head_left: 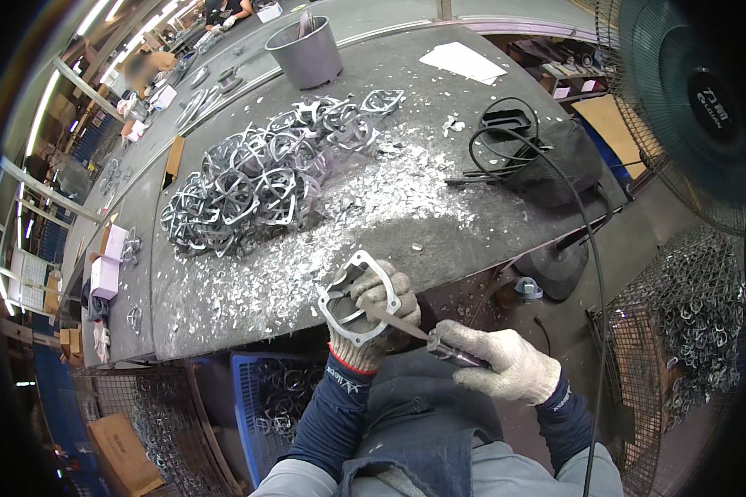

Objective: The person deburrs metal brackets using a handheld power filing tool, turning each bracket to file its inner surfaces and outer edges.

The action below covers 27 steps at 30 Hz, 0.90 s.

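My left hand [380,319], in a grey knit glove, grips a flat silver metal frame casting [350,291] with a large opening, held just off the near edge of the workbench [439,224]. My right hand [506,363], also gloved, holds a slim hand tool [427,337] by its handle. The tool's pointed blade rests against the casting's inner rim. A big heap of similar castings [261,178] lies on the bench beyond my hands. Metal shavings [373,207] cover the bench between the heap and me.
A grey bucket [307,54] stands at the far edge, a white sheet [462,62] to its right. A black pouch with cable [547,157] lies at right. A fan [696,99], a wire cage of castings [688,323] and a blue crate [278,398] surround me.
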### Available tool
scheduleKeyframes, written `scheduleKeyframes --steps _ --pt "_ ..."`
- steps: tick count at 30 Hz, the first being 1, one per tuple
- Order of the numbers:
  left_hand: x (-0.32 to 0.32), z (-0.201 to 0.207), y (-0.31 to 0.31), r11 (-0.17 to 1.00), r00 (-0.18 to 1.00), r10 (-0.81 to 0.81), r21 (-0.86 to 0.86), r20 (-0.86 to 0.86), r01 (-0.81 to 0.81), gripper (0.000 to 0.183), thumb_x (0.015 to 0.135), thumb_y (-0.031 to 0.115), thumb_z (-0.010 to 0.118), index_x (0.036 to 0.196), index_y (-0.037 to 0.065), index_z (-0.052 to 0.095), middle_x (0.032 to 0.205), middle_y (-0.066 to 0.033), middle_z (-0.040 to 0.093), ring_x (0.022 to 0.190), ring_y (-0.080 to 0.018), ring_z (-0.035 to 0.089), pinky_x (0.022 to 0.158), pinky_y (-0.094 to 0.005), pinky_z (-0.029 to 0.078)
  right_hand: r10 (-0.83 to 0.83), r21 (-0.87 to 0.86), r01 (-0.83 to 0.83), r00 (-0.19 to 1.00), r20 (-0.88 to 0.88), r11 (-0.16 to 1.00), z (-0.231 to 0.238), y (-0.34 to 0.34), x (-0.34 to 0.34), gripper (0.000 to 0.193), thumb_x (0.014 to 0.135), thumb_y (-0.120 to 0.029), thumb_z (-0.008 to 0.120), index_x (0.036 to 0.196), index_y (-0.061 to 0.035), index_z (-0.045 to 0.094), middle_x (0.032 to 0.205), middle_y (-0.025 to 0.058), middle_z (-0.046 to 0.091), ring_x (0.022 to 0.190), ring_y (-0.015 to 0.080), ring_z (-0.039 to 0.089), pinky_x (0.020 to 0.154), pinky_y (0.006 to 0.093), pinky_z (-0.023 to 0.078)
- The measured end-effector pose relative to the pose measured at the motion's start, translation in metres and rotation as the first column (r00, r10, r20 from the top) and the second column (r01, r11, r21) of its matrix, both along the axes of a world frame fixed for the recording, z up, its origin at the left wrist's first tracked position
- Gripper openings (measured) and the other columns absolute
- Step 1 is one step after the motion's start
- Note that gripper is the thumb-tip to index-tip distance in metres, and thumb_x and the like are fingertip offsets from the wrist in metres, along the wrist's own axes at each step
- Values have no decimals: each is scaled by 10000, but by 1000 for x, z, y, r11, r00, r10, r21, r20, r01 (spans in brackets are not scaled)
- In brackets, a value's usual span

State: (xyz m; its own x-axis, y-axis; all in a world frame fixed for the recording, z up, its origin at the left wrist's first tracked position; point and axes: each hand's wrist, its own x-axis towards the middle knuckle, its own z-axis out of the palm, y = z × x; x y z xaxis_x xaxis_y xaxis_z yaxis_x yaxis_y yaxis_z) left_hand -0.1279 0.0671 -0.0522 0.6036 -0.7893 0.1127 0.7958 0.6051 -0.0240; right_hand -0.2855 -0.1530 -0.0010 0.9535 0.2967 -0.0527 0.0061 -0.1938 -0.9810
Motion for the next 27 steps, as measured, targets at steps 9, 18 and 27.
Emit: scheduleKeyframes --steps 9,18,27 --pt "-4 0 8 991 991 -132 -41 -31 131 320 1104 438 718 859 240 660 756 64 649 708 -120 630 540 -333 522 53 42 -55 998 34 998 -7 -20 6 853 1014 -142 838 1754 5 440 1659 206 659 1508 308 668 1262 398 510" --pt "15 -17 0 918 936 -286 -222 204 328 436 1058 534 759 777 251 582 717 94 532 605 -99 523 512 -309 402 455 71 -449 881 -130 891 6 -37 20 904 1055 -351 839 1775 -13 411 1612 171 682 1418 284 704 1227 389 528" --pt "-23 17 20 965 989 -145 224 15 138 443 1145 424 518 937 103 741 741 -51 629 613 -233 564 536 -398 491 227 66 -217 934 -277 974 29 -37 35 896 1040 -161 806 1805 -29 358 1612 203 697 1406 259 713 1171 370 552"
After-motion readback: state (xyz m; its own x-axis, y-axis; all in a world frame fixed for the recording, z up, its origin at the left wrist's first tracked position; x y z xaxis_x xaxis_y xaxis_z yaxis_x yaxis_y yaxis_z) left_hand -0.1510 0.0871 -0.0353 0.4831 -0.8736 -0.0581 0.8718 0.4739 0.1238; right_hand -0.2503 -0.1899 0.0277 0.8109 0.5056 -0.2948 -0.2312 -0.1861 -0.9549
